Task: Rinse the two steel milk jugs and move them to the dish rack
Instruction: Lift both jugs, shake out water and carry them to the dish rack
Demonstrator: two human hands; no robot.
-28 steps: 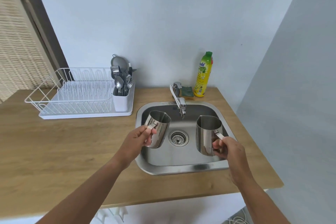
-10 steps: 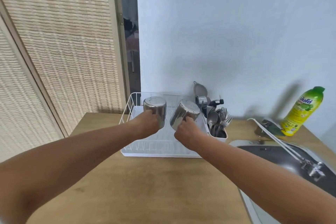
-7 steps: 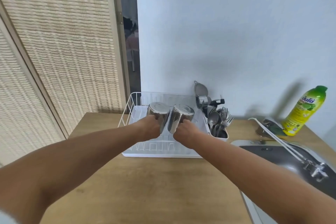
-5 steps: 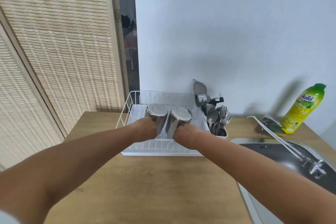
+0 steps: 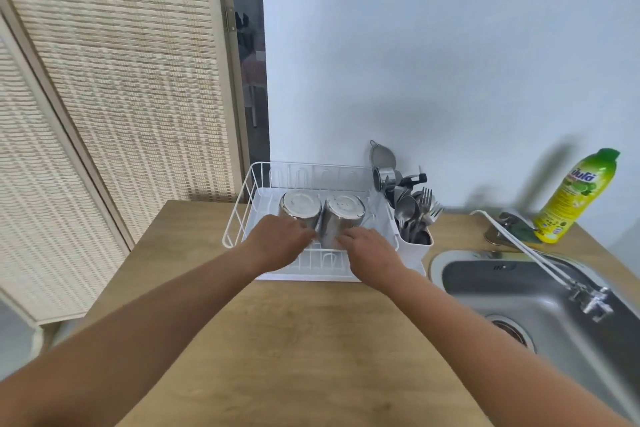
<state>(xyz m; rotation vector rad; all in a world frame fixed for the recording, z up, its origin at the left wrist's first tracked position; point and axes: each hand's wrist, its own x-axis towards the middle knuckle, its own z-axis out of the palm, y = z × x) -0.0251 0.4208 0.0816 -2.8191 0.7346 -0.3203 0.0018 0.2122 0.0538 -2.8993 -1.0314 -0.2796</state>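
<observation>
**A:** Head view, then. Where are the jugs?

**B:** Both are in the dish rack [image 5: 239,218], mouths down and bases up, side by side and touching. The left jug [image 5: 300,210] sits just beyond the fingertips of the left hand [image 5: 280,241]. The right jug [image 5: 344,215] sits just beyond those of the right hand [image 5: 372,250].

**A:** And the fingers?

**B:** The right hand's lie fairly straight against the near wall of its jug, clasping nothing. The left hand's reach towards the gap between the jugs, where a handle seems to be. The back of the hand hides them, so I cannot tell whether they pinch it.

**A:** How would the jugs handle?

**B:** They're stiff thin steel, so probably light when empty and hard to damage. They're likely wet and slick, though, so I'd hook the handle rather than squeeze the smooth wall. The cutlery holder [image 5: 414,246] stands close beyond the right fingers, so there's little room on that side.
</observation>
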